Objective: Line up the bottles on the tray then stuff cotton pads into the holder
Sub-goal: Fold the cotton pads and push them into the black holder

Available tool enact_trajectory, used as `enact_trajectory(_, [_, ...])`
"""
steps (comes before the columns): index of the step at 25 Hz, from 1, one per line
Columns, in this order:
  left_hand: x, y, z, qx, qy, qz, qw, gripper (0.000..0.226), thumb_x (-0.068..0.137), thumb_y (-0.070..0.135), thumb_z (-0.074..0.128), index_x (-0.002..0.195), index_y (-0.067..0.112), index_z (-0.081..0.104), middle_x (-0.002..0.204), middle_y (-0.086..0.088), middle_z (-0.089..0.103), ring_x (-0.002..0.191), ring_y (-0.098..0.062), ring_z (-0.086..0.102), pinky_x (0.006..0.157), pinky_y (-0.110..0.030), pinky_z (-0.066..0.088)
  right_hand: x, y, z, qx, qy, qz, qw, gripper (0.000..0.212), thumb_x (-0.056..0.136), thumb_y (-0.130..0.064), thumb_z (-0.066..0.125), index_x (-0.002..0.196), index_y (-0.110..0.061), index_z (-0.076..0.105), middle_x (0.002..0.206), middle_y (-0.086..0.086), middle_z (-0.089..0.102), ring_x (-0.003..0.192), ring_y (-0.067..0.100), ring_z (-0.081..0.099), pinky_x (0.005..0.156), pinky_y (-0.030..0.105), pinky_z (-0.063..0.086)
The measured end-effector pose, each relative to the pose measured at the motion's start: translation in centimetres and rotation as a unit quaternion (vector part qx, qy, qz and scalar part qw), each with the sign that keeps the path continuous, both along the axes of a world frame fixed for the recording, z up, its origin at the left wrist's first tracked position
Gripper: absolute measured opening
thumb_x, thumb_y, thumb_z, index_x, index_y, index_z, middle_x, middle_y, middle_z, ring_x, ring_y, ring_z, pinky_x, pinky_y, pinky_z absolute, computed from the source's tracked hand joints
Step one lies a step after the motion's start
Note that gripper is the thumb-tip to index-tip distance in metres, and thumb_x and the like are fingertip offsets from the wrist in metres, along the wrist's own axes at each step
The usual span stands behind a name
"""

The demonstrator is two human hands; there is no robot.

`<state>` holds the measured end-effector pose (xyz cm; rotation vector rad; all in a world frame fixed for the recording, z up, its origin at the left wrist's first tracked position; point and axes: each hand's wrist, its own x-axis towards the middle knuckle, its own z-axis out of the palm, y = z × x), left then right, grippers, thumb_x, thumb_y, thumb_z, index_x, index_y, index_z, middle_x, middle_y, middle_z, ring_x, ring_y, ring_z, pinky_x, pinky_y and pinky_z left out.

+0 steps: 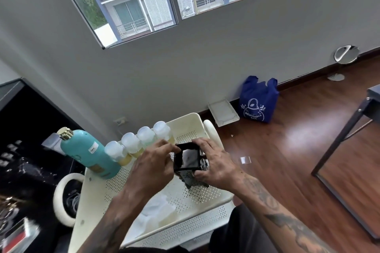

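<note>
A black square holder [187,160] stands on the cream perforated tray [205,193], with something white visible inside its open top. My right hand [216,162] grips the holder's right side, thumb on the front corner. My left hand [152,168] is at the holder's left rim, its fingers reaching to the opening. Along the tray's far edge stand a tall teal bottle [88,154] with a gold cap and several small clear-capped bottles [131,144] of yellowish liquid in a row. A clear bag of white cotton pads [158,209] lies on the tray under my left forearm.
The tray is the top of a cream cart with curved handles [61,197]. A dark cabinet [26,129] stands to the left. On the wooden floor lie a blue reusable bag [257,102], a white tray [223,113], and a round mirror [346,54]. A dark table leg [341,135] is at right.
</note>
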<state>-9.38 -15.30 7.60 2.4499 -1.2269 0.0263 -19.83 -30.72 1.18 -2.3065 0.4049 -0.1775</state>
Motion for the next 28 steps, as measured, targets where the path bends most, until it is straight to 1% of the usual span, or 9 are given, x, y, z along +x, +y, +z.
enact_trajectory(2, [0.2,-0.7,0.4,0.079,0.059,0.01,0.995,0.037,0.085,0.011,0.056,0.118,0.021,0.069,0.116,0.003,0.063,0.095,-0.021,0.064,0.083,-0.037,0.053,0.1,0.0,0.1,0.002,0.002,0.006,1.0,0.087,0.078,-0.033,0.071,0.151,-0.032,0.022,0.154,-0.013,0.027,0.133,0.011,0.041,0.111,0.033,0.039])
enact_trajectory(8, [0.5,-4.0,0.6,0.265,-0.068,-0.114,0.955,0.023,0.091,0.034,0.058,0.111,0.033,0.07,0.099,0.008,0.042,0.093,-0.015,0.04,0.078,-0.031,0.028,-0.1,0.0,0.2,0.005,0.004,0.005,1.0,0.088,0.078,-0.034,0.072,0.151,-0.033,0.022,0.155,-0.014,0.026,0.132,0.01,0.042,0.11,0.03,0.037])
enact_trajectory(15, [1.0,-6.0,0.8,0.447,-0.064,-0.245,0.858,0.017,0.091,0.019,0.055,0.103,0.021,0.067,0.106,0.003,0.066,0.113,-0.02,0.051,0.092,-0.046,0.027,-0.1,-0.3,0.0,0.02,-0.009,0.017,1.0,0.088,0.078,-0.029,0.075,0.151,-0.029,0.026,0.154,-0.01,0.029,0.133,0.012,0.043,0.112,0.032,0.039])
enact_trajectory(18, [2.0,-5.2,2.3,0.365,0.042,-0.221,0.904,0.029,0.087,0.008,0.056,0.108,0.02,0.071,0.092,0.004,0.068,0.087,-0.019,0.06,0.072,-0.029,0.04,-0.1,-0.1,0.7,0.003,0.022,0.016,1.0,0.089,0.078,-0.029,0.076,0.151,-0.033,0.025,0.154,-0.013,0.029,0.127,0.013,0.049,0.105,0.037,0.046])
enact_trajectory(20, [3.2,-1.9,2.7,0.174,0.124,-0.136,0.967,0.04,0.085,0.0,0.054,0.107,0.026,0.075,0.098,0.008,0.074,0.081,-0.005,0.06,0.071,-0.012,0.046,-0.1,0.1,1.4,0.0,0.037,0.012,0.999,0.088,0.079,-0.027,0.074,0.151,-0.034,0.023,0.156,-0.013,0.027,0.129,0.013,0.048,0.105,0.039,0.045])
enact_trajectory(22, [4.2,3.4,1.0,0.031,0.169,-0.04,0.984,0.035,0.085,0.0,0.06,0.101,0.026,0.077,0.094,0.012,0.075,0.083,-0.002,0.066,0.077,-0.011,0.05,-0.2,0.5,2.2,-0.015,0.074,0.017,0.997,0.09,0.083,-0.029,0.071,0.154,-0.034,0.017,0.161,-0.012,0.019,0.135,0.015,0.043,0.108,0.04,0.042])
enact_trajectory(24, [4.1,8.7,-2.6,0.067,0.207,0.025,0.976,0.023,0.084,0.012,0.069,0.101,0.026,0.076,0.092,0.013,0.073,0.08,-0.004,0.066,0.068,-0.01,0.048,-1.1,1.6,2.7,-0.089,0.107,0.0,0.99,0.091,0.085,-0.038,0.069,0.155,-0.036,0.01,0.163,-0.012,0.011,0.137,0.018,0.042,0.107,0.039,0.043])
enact_trajectory(26, [3.3,12.0,-7.0,0.138,0.28,0.063,0.948,0.023,0.083,0.027,0.075,0.105,0.026,0.074,0.098,0.012,0.071,0.083,-0.001,0.065,0.068,-0.01,0.047,-2.2,3.9,3.1,-0.182,0.005,-0.046,0.982,0.08,0.083,-0.042,0.07,0.15,-0.035,0.026,0.155,-0.01,0.029,0.115,0.02,0.058,0.085,0.035,0.052])
enact_trajectory(28, [3.2,13.0,-10.3,0.105,0.312,0.09,0.94,0.026,0.082,0.033,0.076,0.106,0.025,0.074,0.099,0.012,0.069,0.086,0.0,0.063,0.071,-0.013,0.047,-2.2,6.7,3.5,-0.192,-0.107,-0.024,0.975,0.054,0.083,-0.037,0.069,0.133,-0.035,0.049,0.128,-0.013,0.048,0.087,0.012,0.062,0.067,0.027,0.048])
